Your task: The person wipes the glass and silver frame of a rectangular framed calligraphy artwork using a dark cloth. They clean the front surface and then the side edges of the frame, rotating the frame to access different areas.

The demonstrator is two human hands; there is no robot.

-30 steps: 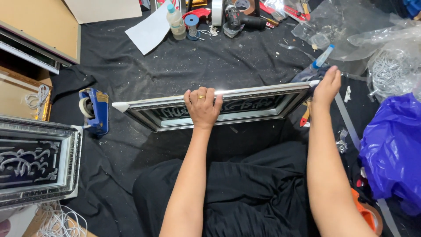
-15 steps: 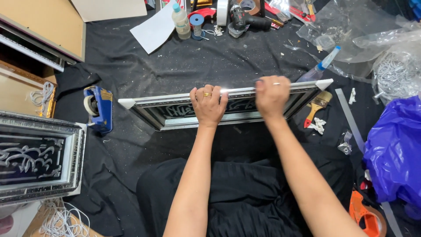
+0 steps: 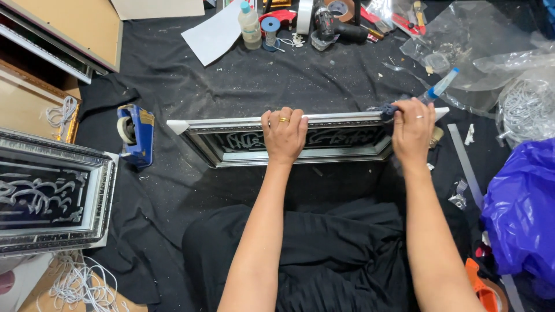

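Silver picture frame, long rectangle with ribbed moulding and a dark glossy panel carrying pale ornament, stands on edge on a black dusty cloth speckled with white crumbs. Left hand sits over the frame's top rail near the middle, fingers curled down the front, gold ring on one finger. Right hand is on the same rail toward the frame's right end, fist clamped on a small dark rag pressed to the rail. Just past the right hand's knuckles lies a tube with a blue cap; whether the hand touches it I cannot tell.

Left of the left hand, well apart: blue tape dispenser with a pale roll in it. Further left, a second ornate silver frame lying flat. Beyond both hands: white paper sheet, clear plastic bottle, drill. Right of the right hand: crumpled clear plastic film and a shiny purple bag; contents not visible.
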